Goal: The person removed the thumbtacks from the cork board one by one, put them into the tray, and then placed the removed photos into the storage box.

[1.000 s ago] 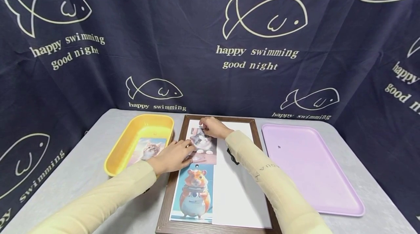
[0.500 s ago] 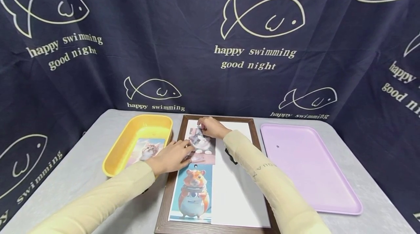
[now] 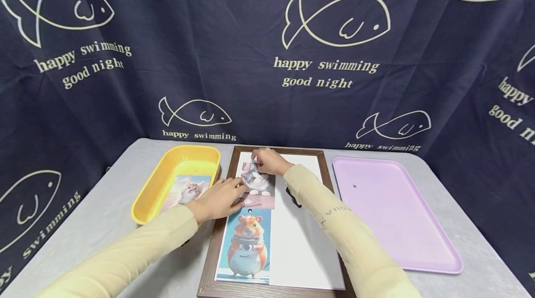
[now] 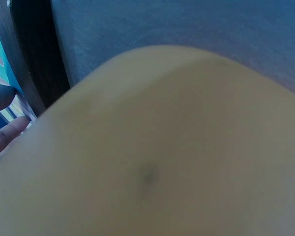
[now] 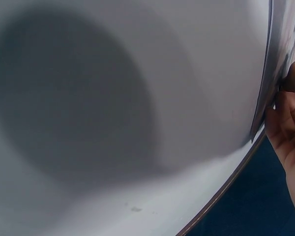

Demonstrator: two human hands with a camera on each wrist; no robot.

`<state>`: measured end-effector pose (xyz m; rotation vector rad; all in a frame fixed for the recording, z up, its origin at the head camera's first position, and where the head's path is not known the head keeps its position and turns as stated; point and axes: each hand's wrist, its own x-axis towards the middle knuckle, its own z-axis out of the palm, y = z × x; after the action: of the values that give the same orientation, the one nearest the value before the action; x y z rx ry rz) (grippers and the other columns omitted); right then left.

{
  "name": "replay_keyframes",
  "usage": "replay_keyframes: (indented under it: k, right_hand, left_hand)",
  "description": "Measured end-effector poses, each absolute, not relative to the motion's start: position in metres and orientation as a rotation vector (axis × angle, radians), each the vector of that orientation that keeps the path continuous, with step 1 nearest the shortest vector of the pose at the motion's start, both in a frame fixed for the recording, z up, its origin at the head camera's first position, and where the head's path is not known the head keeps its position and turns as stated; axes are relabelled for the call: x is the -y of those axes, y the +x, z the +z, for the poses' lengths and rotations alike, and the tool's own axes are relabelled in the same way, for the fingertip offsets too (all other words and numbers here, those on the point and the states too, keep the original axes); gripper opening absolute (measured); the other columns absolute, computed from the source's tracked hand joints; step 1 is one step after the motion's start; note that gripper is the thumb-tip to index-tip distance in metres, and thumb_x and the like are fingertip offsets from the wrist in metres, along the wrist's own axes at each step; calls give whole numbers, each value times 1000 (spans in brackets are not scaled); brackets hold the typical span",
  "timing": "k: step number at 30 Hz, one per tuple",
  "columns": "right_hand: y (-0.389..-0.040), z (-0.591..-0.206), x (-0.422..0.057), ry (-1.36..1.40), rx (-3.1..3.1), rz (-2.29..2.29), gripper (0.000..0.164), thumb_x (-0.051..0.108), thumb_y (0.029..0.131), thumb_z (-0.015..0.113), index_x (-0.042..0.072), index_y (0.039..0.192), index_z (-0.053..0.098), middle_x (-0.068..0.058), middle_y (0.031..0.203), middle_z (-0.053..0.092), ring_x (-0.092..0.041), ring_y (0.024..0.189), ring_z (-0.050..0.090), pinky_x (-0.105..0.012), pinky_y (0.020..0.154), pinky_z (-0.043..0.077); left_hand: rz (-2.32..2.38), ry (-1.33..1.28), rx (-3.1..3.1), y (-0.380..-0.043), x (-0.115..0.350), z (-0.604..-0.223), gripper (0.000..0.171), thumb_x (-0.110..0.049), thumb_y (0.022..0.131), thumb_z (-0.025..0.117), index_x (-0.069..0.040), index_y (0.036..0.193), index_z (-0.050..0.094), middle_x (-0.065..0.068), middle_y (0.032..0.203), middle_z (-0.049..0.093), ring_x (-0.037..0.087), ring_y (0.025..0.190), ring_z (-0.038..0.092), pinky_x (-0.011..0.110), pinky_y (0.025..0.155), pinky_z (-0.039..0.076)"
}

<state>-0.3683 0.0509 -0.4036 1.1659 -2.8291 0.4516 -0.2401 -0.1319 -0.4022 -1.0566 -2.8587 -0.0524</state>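
Observation:
A grey-and-white cat picture [image 3: 261, 199] lies on the upper left of a white board [image 3: 307, 251] with a brown frame [image 3: 217, 237]. My left hand [image 3: 219, 199] rests with spread fingers on its left edge. At its top, my right hand [image 3: 269, 161] has its fingers bent, with thumb and fingertips together. A small dark piece [image 5: 280, 87], mostly hidden, shows between those fingertips in the right wrist view; its kind is unclear. Directly below the cat picture lies a hamster picture [image 3: 246, 251], with a small round black piece [image 3: 250, 211] at its top.
Left of the board stands a yellow tray [image 3: 146, 200] holding a kitten picture [image 3: 188, 191]. A purple tray [image 3: 401, 214] lies to the right, with one small dark piece [image 3: 355, 186] in it. A dark blue curtain printed with fish hangs behind the grey table [image 3: 96, 233].

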Motion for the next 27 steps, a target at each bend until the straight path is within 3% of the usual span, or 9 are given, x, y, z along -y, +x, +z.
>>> replay_keyframes:
  k: [15,27]
  right_hand:
    - [-366,-403,-53,1158,2825,415,32,-2,71,65,5,102,60,-4,77,59,-13,66,51,-26,64,44]
    - [-366,-399,-50,1124,2837,394,33,-1,72,66,5,104,60,-4,78,61,-14,70,54,-28,67,46]
  left_hand:
    - [-64,-1066,2865,-238,129,-401,34,-31,86,61,-13,115,58,7,113,55,24,99,55,43,84,44]
    - [-76,-1062,2846,-238,131,-400,32,-29,85,62,-13,113,59,6,109,56,24,96,55,43,83,44]
